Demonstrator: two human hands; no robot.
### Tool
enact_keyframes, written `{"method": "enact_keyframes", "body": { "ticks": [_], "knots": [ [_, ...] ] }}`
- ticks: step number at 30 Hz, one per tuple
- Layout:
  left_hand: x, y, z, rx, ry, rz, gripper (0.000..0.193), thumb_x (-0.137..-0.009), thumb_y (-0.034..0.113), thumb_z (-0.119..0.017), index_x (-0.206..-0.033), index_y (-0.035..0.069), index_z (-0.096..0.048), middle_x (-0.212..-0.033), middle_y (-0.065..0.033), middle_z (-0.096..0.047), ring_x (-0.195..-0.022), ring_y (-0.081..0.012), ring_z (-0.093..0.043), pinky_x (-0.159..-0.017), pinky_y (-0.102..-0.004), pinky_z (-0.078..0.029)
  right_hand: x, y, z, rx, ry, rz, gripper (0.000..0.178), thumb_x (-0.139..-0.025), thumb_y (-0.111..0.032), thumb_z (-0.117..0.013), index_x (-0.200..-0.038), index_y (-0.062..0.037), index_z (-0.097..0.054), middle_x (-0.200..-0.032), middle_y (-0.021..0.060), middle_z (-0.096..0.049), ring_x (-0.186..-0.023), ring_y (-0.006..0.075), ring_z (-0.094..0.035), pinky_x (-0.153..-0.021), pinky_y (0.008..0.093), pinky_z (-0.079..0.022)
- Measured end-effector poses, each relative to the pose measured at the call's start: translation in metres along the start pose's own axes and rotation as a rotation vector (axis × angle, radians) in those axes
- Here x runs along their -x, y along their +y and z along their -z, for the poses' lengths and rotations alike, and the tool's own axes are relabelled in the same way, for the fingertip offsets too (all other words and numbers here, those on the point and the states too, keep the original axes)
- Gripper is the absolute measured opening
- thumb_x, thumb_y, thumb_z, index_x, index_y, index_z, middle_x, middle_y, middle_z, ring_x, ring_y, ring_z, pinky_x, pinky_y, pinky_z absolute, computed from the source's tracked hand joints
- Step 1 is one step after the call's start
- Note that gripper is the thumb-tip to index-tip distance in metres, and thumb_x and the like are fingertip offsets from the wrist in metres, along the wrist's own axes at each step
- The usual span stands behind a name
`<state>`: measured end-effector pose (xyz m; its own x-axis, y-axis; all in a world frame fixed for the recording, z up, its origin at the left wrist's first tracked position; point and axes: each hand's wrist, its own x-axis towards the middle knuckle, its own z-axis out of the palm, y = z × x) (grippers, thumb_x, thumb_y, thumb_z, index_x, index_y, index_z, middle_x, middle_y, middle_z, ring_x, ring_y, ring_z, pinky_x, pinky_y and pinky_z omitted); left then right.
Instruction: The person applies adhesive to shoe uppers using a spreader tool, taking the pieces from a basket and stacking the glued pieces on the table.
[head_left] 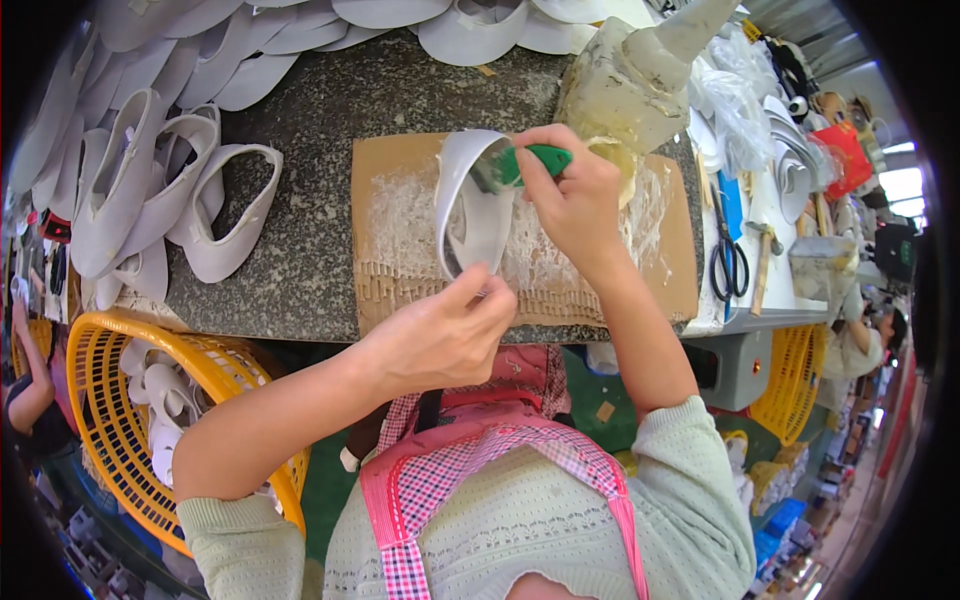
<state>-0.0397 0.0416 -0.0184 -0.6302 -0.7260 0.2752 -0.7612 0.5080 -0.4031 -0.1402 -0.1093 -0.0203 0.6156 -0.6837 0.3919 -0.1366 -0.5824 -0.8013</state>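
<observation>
My left hand [448,328] pinches the near end of a white shoe upper [487,222], which stands on its edge with its opening turned up. In my right hand [578,198] is a brush with a green handle [545,160]; its bristles touch the inside of the upper near the far end. Beneath lies a brown cardboard sheet [683,235], crusted with whitish dried residue and torn to its corrugation along the near part. Just beyond my right hand stands a cloudy, glue-smeared plastic container [615,90].
Several white uppers [232,225] lie on the speckled dark tabletop [310,130] at left, with more piled behind. A yellow basket [110,400] of white pieces stands below left. Black scissors [728,265] and a hammer [766,262] lie at right. Other people are at both sides.
</observation>
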Motion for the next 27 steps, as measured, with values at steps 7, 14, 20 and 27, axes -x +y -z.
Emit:
{"method": "enact_keyframes", "body": {
  "ticks": [7, 14, 20, 27],
  "knots": [
    [0.043, 0.012, -0.01, 0.35, 0.133, 0.335, 0.028, -0.068, 0.015, -0.052, -0.09, -0.002, -0.059, -0.087, -0.0128, -0.057, -0.083, -0.0223, -0.053, -0.076, -0.0358, -0.044, 0.018, -0.017, 0.02, -0.347, -0.195, -0.293, 0.007, -0.079, -0.006, -0.058, -0.084, -0.0022, -0.059, -0.064, 0.0006, -0.059, -0.05, 0.0045, -0.053, -0.041, 0.0182, -0.04],
    [0.067, 0.033, -0.027, 0.52, 0.191, 0.614, 0.031, -0.065, 0.004, -0.055, -0.095, -0.006, -0.055, -0.103, -0.0179, -0.055, -0.089, -0.0294, -0.056, -0.077, -0.0333, -0.048, 0.025, -0.002, -0.037, -0.166, -0.083, 0.255, 0.015, -0.071, 0.002, -0.06, -0.085, -0.0047, -0.061, -0.072, 0.0073, -0.06, -0.057, 0.0139, -0.059, -0.051, 0.0238, -0.046],
    [0.073, 0.041, -0.04, 0.453, 0.397, 0.559, 0.027, -0.059, 0.006, -0.058, -0.084, -0.003, -0.059, -0.096, -0.0144, -0.056, -0.086, -0.0275, -0.056, -0.072, -0.0332, -0.05, 0.026, 0.006, -0.034, -0.082, -0.348, 0.73, 0.022, -0.061, -0.001, -0.059, -0.081, -0.0096, -0.062, -0.071, 0.0062, -0.06, -0.056, 0.0196, -0.057, -0.049, 0.0275, -0.045],
    [0.073, 0.038, -0.048, 0.448, 0.459, 0.536, 0.024, -0.059, 0.006, -0.058, -0.083, 0.0, -0.058, -0.082, -0.0107, -0.056, -0.078, -0.0245, -0.057, -0.068, -0.0321, -0.051, 0.011, 0.012, -0.034, -0.079, -0.432, 0.763, 0.019, -0.06, -0.002, -0.062, -0.077, -0.0114, -0.063, -0.065, 0.003, -0.057, -0.055, 0.0183, -0.056, -0.047, 0.0283, -0.044]
  ]
}}
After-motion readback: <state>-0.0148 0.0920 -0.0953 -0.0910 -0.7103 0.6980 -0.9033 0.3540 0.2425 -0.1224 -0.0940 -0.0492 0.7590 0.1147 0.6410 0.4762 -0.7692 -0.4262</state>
